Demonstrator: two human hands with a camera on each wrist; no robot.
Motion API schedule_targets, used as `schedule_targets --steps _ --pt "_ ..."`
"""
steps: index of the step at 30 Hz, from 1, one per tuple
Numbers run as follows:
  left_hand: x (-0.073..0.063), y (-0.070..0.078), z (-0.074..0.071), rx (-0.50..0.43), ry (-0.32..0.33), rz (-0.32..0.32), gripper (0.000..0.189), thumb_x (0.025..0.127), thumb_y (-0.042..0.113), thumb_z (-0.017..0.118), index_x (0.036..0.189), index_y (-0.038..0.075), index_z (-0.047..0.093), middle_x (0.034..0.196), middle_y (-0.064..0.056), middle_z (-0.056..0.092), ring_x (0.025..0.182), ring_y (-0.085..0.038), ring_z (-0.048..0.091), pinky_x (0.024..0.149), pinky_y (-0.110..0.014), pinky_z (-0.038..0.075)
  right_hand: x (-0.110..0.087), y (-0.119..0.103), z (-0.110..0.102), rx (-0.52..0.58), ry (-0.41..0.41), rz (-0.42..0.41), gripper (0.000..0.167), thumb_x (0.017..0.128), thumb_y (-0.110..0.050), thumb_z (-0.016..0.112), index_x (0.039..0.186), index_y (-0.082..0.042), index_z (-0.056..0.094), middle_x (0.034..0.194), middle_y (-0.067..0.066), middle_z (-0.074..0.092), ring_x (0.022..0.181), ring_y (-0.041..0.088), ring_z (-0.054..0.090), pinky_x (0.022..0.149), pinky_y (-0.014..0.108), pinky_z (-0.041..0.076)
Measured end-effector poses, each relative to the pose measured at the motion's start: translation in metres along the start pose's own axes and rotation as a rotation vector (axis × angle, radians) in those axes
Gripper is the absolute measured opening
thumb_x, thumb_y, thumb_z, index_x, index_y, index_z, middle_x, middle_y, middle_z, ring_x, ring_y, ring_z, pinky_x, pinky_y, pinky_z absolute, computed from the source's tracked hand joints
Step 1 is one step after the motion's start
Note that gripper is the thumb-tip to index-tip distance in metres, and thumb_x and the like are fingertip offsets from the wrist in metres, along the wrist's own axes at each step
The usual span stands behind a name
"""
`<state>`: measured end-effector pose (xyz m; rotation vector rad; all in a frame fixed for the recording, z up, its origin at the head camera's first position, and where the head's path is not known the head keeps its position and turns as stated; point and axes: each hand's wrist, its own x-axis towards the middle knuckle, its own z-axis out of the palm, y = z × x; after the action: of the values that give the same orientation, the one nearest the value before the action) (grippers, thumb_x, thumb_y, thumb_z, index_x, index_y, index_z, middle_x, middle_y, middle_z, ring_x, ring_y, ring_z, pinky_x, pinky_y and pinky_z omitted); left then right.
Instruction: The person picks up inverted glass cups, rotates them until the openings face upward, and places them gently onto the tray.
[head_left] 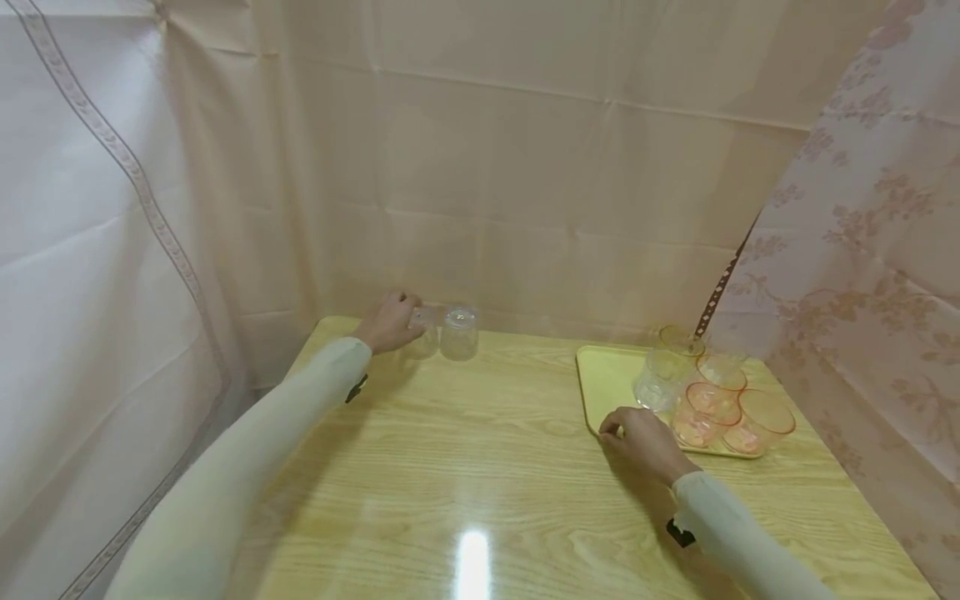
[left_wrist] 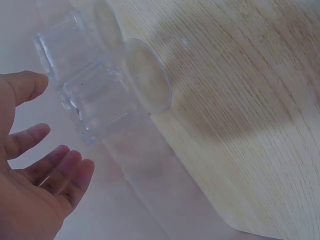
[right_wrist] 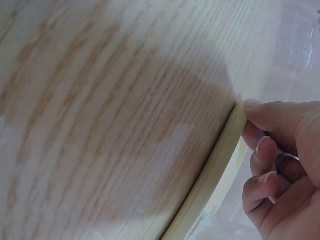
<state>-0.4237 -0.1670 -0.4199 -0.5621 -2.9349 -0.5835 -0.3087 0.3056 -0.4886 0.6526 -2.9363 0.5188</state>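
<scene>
Two clear glasses stand upside down side by side at the table's back left: the left glass and the right glass. My left hand is beside the left one. In the left wrist view its fingers are spread and loosely bent, with a gap between them and the nearer glass. My right hand pinches the near left corner of a yellow tray between thumb and fingers. The tray's rim shows in the right wrist view.
Several glasses crowd the tray's right part: a clear glass, a yellow-rimmed glass and orange-rimmed ones. A wood-grain table lies beneath. Cloth curtains hang behind and at both sides.
</scene>
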Motion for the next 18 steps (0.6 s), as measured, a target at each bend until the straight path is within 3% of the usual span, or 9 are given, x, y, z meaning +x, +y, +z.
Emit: schedule_targets --steps 3,12,18 --pt "0.004 -0.004 0.003 0.001 0.004 0.004 0.059 0.098 0.029 0.069 0.143 -0.005 0.051 0.143 -0.028 0.047 0.133 -0.042 0.042 0.110 -0.056 0.039 -0.001 0.000 -0.001 0.003 -0.005 0.016 0.005 0.087 -0.012 0.082 0.089 -0.014 0.079 0.087 -0.009 0.071 0.085 0.017 0.068 0.074 0.043 0.057" --pt "0.008 -0.010 0.010 0.012 -0.025 -0.028 0.063 0.099 0.033 0.068 0.146 -0.004 0.048 0.148 -0.029 0.043 0.138 -0.044 0.039 0.113 -0.059 0.034 0.000 0.001 -0.001 -0.003 -0.014 0.011 0.006 0.088 -0.012 0.082 0.089 -0.016 0.078 0.086 -0.010 0.071 0.084 0.016 0.068 0.072 0.042 0.057" --pt "0.012 -0.011 0.013 0.014 -0.041 -0.048 0.066 0.100 0.034 0.066 0.149 -0.004 0.045 0.148 -0.031 0.042 0.137 -0.046 0.040 0.111 -0.060 0.037 0.000 0.000 -0.001 0.007 -0.004 0.019 0.006 0.088 -0.012 0.082 0.089 -0.017 0.079 0.087 -0.009 0.072 0.083 0.016 0.068 0.072 0.040 0.057"
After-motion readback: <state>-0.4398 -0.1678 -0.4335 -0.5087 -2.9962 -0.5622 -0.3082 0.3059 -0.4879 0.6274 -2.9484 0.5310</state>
